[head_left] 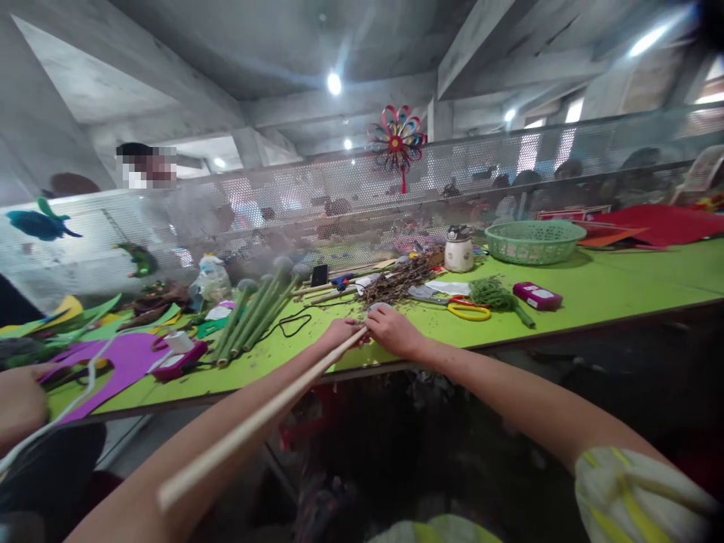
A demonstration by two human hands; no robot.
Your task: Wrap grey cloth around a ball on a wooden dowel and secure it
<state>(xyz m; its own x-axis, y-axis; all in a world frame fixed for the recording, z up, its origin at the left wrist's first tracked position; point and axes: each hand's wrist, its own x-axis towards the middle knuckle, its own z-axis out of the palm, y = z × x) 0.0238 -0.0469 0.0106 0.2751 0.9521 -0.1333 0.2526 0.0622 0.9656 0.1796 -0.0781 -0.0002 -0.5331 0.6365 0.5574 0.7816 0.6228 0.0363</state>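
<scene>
A long pale wooden stick (254, 418) slants from the lower left up to my two hands at the table's front edge. My left hand (343, 332) is closed round it near the far end. Beside it, my right hand (396, 330) is closed too, its fingers pinching that same end. A rounded grey tip (380, 307) shows just above the fingers; whether it is fixed to the stick is hidden. Just beyond my hands lies a pile of dry brown twigs (401, 279). Scissors with red and yellow handles (469, 309) lie to the right.
Green-wrapped stems with grey round heads (257, 317) lie left on the green table (622, 283). At far left, another person's hand (23, 403) holds scissors by purple sheet (107, 377). A green basket (535, 245), white jar (458, 255) and magenta box (537, 296) stand right.
</scene>
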